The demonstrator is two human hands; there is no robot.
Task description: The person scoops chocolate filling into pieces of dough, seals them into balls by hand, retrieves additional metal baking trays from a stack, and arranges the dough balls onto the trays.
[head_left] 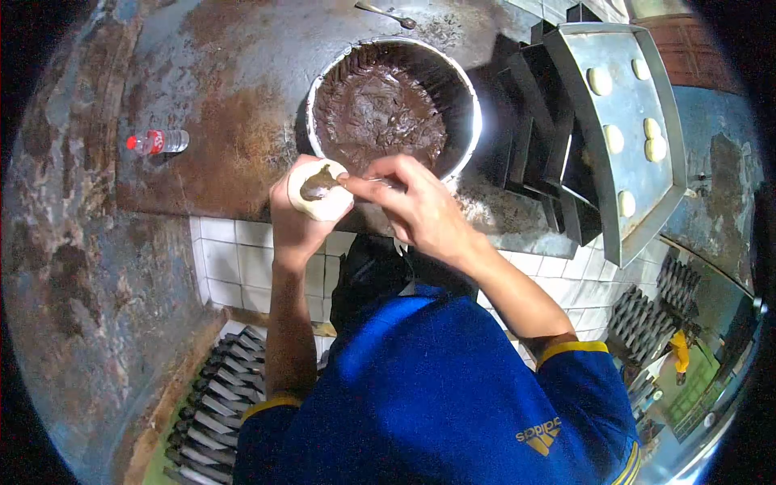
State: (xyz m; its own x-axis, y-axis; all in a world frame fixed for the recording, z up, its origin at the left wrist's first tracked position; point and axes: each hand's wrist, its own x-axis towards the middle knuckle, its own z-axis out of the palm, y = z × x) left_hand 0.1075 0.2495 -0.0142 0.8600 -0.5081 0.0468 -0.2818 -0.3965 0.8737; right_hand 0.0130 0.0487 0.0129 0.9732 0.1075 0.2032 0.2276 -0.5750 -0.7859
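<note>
My left hand (293, 230) is wrapped round a cupped piece of pale dough (330, 208) at the table's near edge. Dark brown filling (319, 184) lies in the hollow of the dough. Over its right side, my right hand (416, 202) grips what looks like a small metal spoon (374, 180), mostly hidden by the fingers, its end in the filling. Just beyond both hands stands a large round pot (477, 121) with a whitish rim, holding thick dark brown paste (380, 109).
A small bottle with a red cap (158, 142) lies to the left on the worn metal table (218, 81). Another spoon (386, 14) rests behind the pot. At right, a metal tray (638, 105) with several pale dough rounds (614, 139) sits on stacked dark trays (554, 129).
</note>
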